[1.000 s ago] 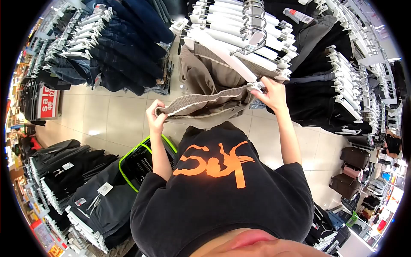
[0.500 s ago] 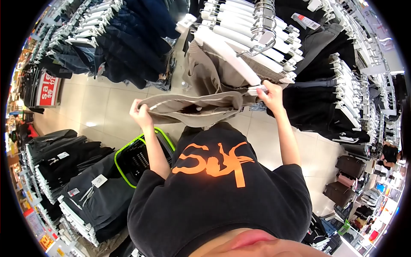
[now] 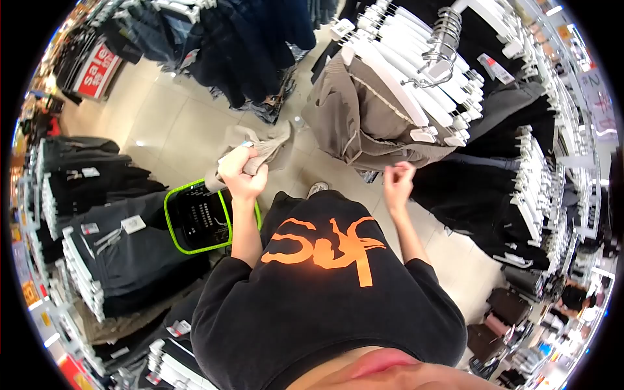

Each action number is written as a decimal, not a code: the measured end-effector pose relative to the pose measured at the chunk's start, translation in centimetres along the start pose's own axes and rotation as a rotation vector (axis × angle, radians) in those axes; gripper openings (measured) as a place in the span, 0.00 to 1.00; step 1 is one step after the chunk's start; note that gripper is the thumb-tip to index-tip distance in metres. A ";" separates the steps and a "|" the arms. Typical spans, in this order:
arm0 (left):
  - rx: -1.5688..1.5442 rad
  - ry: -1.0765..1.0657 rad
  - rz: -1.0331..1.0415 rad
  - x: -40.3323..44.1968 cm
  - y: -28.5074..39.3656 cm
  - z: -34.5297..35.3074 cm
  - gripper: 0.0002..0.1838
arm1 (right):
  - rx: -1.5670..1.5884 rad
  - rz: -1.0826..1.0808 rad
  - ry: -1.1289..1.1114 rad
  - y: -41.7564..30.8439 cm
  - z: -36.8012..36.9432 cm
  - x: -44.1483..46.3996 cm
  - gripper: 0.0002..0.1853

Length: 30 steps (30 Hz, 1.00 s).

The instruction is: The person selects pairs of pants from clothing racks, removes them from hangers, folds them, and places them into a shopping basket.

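Observation:
My left hand is closed round the gathered waistband of taupe trousers, which hang down over the floor to the left of my body. A small bluish bit shows at the top of that fist, too small to name. My right hand has loosely curled fingers, slightly apart, with nothing visible in them. It is just below another taupe pair of trousers hanging from a white clip hanger on the rack; whether it touches the cloth I cannot tell.
A black shopping basket with a lime-green rim is at my left, beside dark trousers on hangers. Dark jeans hang ahead. Black trousers hang at the right. A red sale sign stands at the far left.
The taupe trousers, earlier stretched between both hands, are now bunched in my left hand alone. My right hand has let go of the hanger clip and cloth and moved down. My view has turned slightly.

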State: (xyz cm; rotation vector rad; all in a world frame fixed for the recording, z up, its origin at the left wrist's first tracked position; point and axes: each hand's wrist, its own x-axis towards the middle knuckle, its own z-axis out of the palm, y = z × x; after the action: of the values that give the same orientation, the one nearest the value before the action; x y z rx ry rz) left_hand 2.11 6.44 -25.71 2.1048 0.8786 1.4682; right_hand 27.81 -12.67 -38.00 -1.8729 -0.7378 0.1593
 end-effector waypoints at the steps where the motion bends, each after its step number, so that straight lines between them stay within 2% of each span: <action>1: -0.011 0.016 0.015 -0.3 0.7 -0.7 0.06 | -0.061 0.040 -0.179 -0.7 0.9 -0.9 0.21; 5: -0.129 0.065 0.059 -1.6 4.8 -3.9 0.07 | 0.063 -0.370 -0.494 -4.8 5.4 -1.9 0.40; 7: -0.248 0.105 0.070 -2.9 6.7 -5.0 0.08 | 0.048 -0.455 -0.649 -7.6 5.0 -2.3 0.40; 9: -0.287 0.104 0.030 -4.3 9.2 -5.6 0.08 | -0.019 -0.570 -0.785 -7.2 4.6 -2.6 0.32; 11: -0.402 0.139 0.098 -6.2 10.2 -5.8 0.10 | -0.067 -0.414 -0.822 -5.4 3.7 -3.3 0.27; 12: -0.448 0.171 0.092 -7.0 10.5 -6.0 0.10 | -0.048 -0.260 -0.812 -3.6 3.3 -3.6 0.25; 13: -0.494 0.200 0.084 -7.7 11.0 -6.3 0.11 | -0.039 -0.244 -0.859 -1.1 2.7 -3.5 0.22; 15: -0.472 0.245 0.003 -9.3 12.4 -6.8 0.11 | 0.053 0.087 -1.109 3.2 1.0 -4.2 0.20; 17: -0.452 0.236 -0.067 -11.0 13.8 -6.8 0.11 | 0.320 0.064 -1.094 5.5 -0.1 -7.7 0.18; 18: -0.454 0.207 -0.080 -11.7 14.6 -6.6 0.11 | 0.272 0.027 -1.119 4.2 -1.1 -8.9 0.15; 19: -0.457 0.176 -0.096 -12.3 15.4 -6.2 0.11 | 0.129 -0.107 -1.116 3.9 -1.5 -9.9 0.11; 21: -0.380 0.062 -0.076 -13.0 17.2 -6.0 0.10 | 0.180 0.117 -1.304 5.0 -1.8 -11.5 0.08; 23: -0.202 -0.044 -0.058 -13.4 17.7 -6.5 0.10 | 0.139 -0.047 -1.198 5.6 -2.9 -11.3 0.08; 24: -0.074 -0.085 -0.080 -13.4 17.6 -7.0 0.10 | 0.187 -0.023 -1.125 6.7 -3.5 -10.6 0.09; 25: -0.002 -0.143 -0.111 -13.1 17.7 -7.6 0.08 | 0.123 0.319 -1.174 4.9 -5.2 -8.7 0.12; 27: 0.188 -0.187 -0.193 -13.0 16.3 -8.4 0.09 | 0.171 0.331 -1.006 5.8 -6.5 -5.2 0.15; 29: 0.200 -0.287 -0.325 -13.0 14.6 -8.9 0.12 | 0.196 0.326 -0.932 4.9 -8.0 -1.4 0.15; 30: 0.189 -0.310 -0.325 -13.2 13.3 -9.3 0.13 | 0.221 0.238 -0.861 4.0 -8.2 0.2 0.14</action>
State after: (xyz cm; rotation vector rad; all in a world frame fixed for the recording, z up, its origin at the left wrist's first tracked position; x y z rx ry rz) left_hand -6.40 -12.38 -22.52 2.1186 1.2022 0.8982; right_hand 33.19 -20.01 -38.01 -1.6373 -1.0026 1.2010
